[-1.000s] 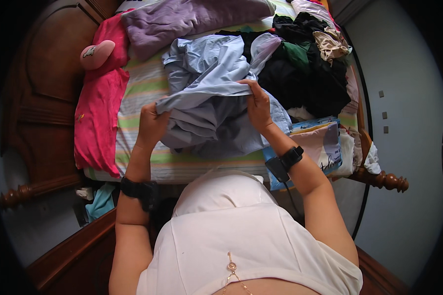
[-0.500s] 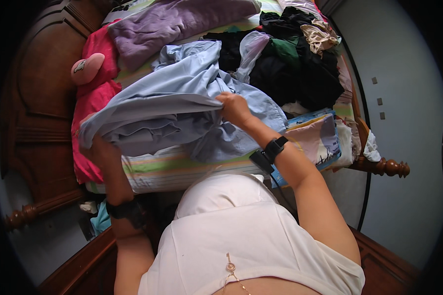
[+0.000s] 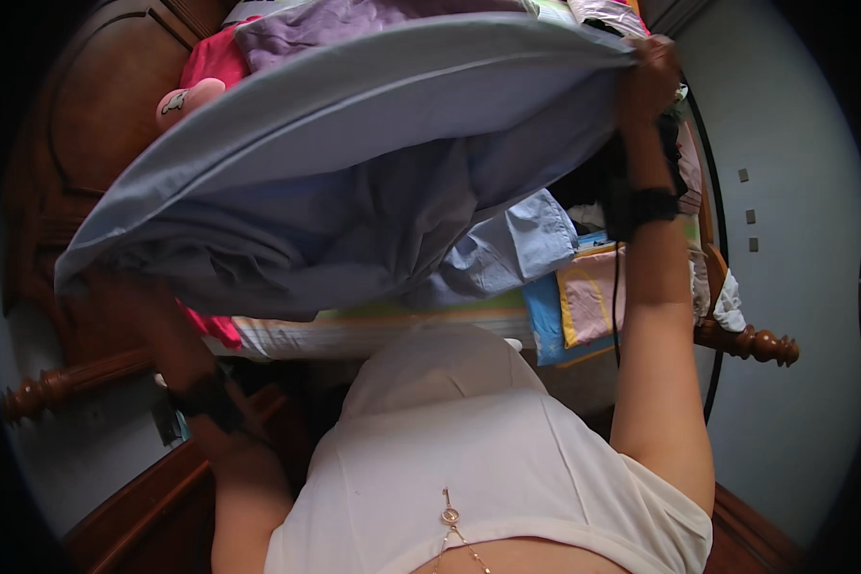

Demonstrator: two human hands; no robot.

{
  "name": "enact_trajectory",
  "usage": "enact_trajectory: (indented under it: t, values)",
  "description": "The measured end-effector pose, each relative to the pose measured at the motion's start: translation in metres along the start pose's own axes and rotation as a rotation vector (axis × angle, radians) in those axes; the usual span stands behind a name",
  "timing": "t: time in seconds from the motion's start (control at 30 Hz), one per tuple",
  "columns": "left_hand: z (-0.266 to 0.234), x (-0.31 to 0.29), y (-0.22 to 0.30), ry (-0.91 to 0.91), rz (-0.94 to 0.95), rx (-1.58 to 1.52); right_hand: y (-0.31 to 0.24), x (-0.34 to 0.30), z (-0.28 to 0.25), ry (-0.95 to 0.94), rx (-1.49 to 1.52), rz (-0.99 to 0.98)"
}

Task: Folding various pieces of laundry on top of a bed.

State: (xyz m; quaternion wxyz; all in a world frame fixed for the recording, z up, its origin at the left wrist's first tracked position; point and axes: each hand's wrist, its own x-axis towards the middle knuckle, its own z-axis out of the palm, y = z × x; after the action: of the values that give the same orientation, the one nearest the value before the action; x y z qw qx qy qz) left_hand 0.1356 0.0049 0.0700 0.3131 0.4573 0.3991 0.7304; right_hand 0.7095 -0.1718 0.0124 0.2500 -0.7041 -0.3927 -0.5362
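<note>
A light blue garment (image 3: 373, 124) is stretched wide in the air over the bed, its long hem bowed across the view. Its exact kind is hard to tell. My right hand (image 3: 652, 72) is raised at the far right, closed on one end of the hem. At the lower left, my left hand (image 3: 129, 297) is at the other end. That hand is dark and smeared by motion, its fingers partly behind the cloth, but the hem is pulled taut from it. Part of the garment (image 3: 512, 244) hangs down onto the bed near the middle.
A purple blanket (image 3: 301, 38) and a pink cushion (image 3: 189, 100) lie beyond the cloth. Folded pink and yellow fabric (image 3: 588, 297) rests at the bed's right front. Dark clothes are mostly covered. A carved wooden headboard (image 3: 77, 124) stands left, and a turned bedpost (image 3: 761, 346) sticks out right.
My right hand has swung up and to the right with the hem, and my left hand has moved left and slightly down. The garment has spread wide and now covers the dark clothes.
</note>
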Motion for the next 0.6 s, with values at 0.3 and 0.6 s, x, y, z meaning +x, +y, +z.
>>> enact_trajectory:
  t: [0.3, 0.6]
  values:
    - [-0.029, 0.098, -0.099, 0.064, 0.068, -0.023, 0.089, 0.093, -0.025, 0.134, -0.387, -0.140]
    - [-0.129, 0.133, -0.188, 0.098, -0.192, -0.079, 0.107, -0.087, -0.026, -0.543, -0.255, 0.293]
